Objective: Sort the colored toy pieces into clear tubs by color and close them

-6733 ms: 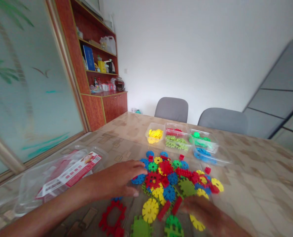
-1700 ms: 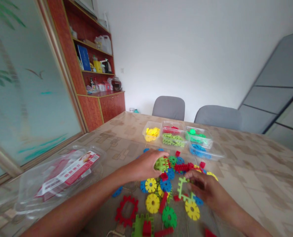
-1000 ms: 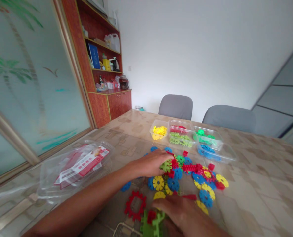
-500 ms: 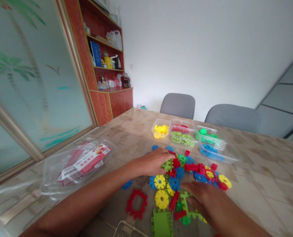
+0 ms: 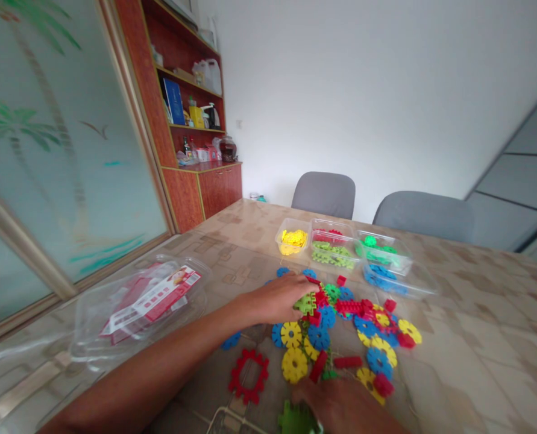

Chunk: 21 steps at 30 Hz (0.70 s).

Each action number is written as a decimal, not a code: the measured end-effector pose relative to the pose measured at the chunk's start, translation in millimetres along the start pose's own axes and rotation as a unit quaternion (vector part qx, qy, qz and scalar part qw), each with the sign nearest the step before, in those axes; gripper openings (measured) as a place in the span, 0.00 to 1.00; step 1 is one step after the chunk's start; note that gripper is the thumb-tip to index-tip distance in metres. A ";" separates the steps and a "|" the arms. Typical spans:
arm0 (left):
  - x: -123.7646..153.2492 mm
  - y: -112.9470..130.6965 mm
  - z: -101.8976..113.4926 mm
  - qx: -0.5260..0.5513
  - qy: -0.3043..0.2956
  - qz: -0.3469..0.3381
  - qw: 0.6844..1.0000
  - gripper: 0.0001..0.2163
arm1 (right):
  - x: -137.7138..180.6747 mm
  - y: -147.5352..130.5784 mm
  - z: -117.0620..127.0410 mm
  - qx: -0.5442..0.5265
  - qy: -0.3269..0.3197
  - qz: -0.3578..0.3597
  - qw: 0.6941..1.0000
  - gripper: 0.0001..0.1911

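A heap of coloured plastic gear and block pieces (image 5: pixel 340 328) lies on the patterned table (image 5: pixel 476 337). My left hand (image 5: pixel 275 299) rests at the heap's left side, fingers curled round light-green pieces (image 5: pixel 307 303). My right hand (image 5: pixel 340 407) sits low at the near edge of the heap, closed over a light-green block (image 5: pixel 295 419); its fingers are mostly hidden. A red ring piece (image 5: pixel 249 375) lies just left of it, with yellow gears (image 5: pixel 294 363) between the hands.
Small clear tubs stand beyond the heap: yellow pieces (image 5: pixel 292 240), light-green and red pieces (image 5: pixel 334 250), green pieces (image 5: pixel 379 250), blue pieces (image 5: pixel 392 280). A clear plastic package with a red label (image 5: pixel 137 301) lies left. Two grey chairs (image 5: pixel 325 194) stand behind the table.
My right hand has pulled back from the middle of the heap to the bottom edge of view, onto a light-green block. My left hand has stayed on the light-green pieces.
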<state>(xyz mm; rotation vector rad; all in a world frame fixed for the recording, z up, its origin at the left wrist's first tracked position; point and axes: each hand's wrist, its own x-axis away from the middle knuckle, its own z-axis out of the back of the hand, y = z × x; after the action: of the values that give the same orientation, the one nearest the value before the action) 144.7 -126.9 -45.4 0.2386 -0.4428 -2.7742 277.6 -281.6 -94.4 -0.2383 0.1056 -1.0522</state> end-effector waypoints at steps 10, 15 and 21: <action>-0.6 -0.9 -0.9 0.006 0.011 -0.018 1.000 0.25 | 8.5 -7.4 41.4 -0.017 0.003 -0.034 0.999 0.15; -0.4 -3.4 -4.0 0.005 0.014 -0.016 1.000 0.26 | 25.0 1.2 53.0 -0.148 -0.001 0.007 0.989 0.19; 0.0 -1.0 -0.5 0.017 0.008 -0.011 1.000 0.26 | 10.0 2.4 44.1 -0.207 0.002 -0.070 0.976 0.17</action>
<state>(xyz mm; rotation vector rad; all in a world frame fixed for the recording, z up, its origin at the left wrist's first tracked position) 144.5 -126.2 -46.2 0.2757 -0.4853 -2.7863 293.4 -282.8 -51.9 -0.6272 0.3171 -1.1653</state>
